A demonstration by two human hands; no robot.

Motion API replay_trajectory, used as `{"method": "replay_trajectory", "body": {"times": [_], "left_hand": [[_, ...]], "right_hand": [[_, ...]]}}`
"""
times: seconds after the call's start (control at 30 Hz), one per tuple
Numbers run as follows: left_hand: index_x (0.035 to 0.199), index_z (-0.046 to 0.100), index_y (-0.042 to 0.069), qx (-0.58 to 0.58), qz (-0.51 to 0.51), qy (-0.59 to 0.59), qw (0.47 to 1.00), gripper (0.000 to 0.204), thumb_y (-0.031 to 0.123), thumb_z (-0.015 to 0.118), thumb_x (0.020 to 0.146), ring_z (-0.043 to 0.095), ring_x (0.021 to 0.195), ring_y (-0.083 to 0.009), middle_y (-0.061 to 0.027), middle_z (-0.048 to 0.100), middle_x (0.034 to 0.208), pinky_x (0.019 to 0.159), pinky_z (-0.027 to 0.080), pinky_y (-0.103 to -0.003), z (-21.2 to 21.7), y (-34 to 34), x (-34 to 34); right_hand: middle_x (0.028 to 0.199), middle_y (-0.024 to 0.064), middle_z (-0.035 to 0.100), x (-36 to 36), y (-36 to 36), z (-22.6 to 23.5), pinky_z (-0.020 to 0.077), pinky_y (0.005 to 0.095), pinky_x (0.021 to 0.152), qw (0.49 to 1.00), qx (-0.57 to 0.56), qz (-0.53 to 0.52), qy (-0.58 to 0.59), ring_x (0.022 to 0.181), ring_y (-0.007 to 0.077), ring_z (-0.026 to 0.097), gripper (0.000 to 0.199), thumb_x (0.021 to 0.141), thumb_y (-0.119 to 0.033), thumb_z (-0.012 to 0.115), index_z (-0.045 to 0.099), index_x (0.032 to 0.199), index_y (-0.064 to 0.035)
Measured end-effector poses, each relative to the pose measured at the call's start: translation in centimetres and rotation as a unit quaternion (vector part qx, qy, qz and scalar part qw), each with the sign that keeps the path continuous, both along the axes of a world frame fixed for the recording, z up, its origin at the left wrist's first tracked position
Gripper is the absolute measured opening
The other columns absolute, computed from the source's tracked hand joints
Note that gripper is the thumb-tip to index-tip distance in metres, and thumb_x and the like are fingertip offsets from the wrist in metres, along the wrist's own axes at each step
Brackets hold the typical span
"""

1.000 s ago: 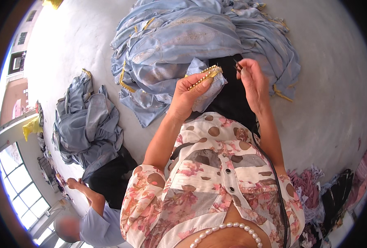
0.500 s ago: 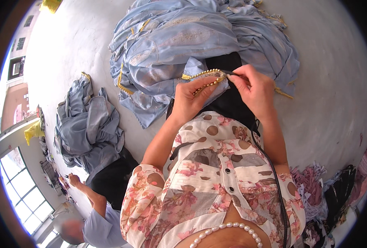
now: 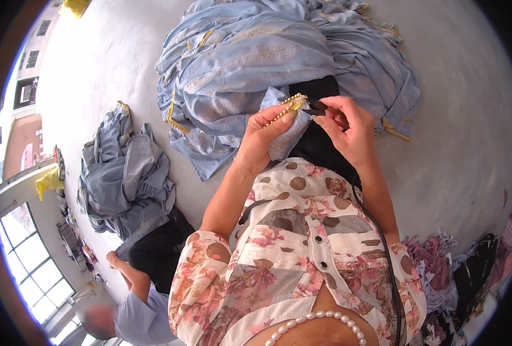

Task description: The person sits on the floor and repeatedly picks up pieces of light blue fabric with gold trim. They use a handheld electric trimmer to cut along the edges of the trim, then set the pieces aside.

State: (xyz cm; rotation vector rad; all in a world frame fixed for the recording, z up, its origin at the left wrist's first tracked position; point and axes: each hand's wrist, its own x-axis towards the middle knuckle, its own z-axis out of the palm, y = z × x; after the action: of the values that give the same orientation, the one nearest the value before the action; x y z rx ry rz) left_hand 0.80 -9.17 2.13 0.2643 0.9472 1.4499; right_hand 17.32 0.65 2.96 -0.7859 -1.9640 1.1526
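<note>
My left hand (image 3: 263,137) is closed on the edge of a light blue garment, pinching its gold beaded trim (image 3: 293,105) between thumb and fingers. A flap of the blue cloth (image 3: 289,138) hangs below that grip, over my black-clad lap. Just to the right, my right hand (image 3: 348,124) is closed around small dark thread snips (image 3: 313,108), their blades at the end of the trim. Fingers cover most of the handle. Ahead of both hands lies a big heap of light blue garments (image 3: 256,52) with embroidered patches and gold edging.
Left of me, a person (image 3: 143,311) in a blue top sits beside another pile of grey-blue garments (image 3: 123,173). Pink and dark cloth scraps (image 3: 434,265) lie at the lower right. A black cord (image 3: 382,248) runs down my floral blouse. Windows (image 3: 34,259) stand far left.
My right hand has shifted slightly left and down, and more of the dark snips shows. The trim in my left hand has turned, its loop now bunched. The other person's hand has moved slightly.
</note>
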Motion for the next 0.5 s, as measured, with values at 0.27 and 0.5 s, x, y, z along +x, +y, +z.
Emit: {"method": "replay_trajectory", "body": {"times": [0.27, 0.5], "left_hand": [[0.107, 0.063, 0.001, -0.010, -0.026, 0.103, 0.994, 0.022, 0.009, 0.062, 0.086, 0.061, 0.084, -0.0094, -0.0045, 0.066, 0.095, 0.075, 0.048, -0.023, 0.6, -0.2, -0.4], [0.115, 0.054, 0.005, 0.006, 0.215, 0.276, 0.937, 0.028, 0.018, 0.050, 0.091, 0.059, 0.090, -0.0191, -0.0074, 0.058, 0.105, 0.077, 0.051, -0.033, -0.7, -5.3, -14.7]], "right_hand": [[0.074, 0.0018, 0.061, 0.1, 0.0, 0.0, 0.0450, 0.0194, 0.057, 0.993, -0.106, -0.006, 0.051, 0.064, 0.0052, 0.056, 0.022, 0.081, -0.015, 0.071, 0.060, 0.093, -0.0021], [0.077, -0.0012, 0.061, 3.0, 2.1, -2.1, 0.0405, 0.0168, 0.060, 0.974, -0.166, -0.111, 0.109, 0.068, 0.0023, 0.052, 0.021, 0.084, -0.016, 0.068, 0.060, 0.095, -0.0005]]}}
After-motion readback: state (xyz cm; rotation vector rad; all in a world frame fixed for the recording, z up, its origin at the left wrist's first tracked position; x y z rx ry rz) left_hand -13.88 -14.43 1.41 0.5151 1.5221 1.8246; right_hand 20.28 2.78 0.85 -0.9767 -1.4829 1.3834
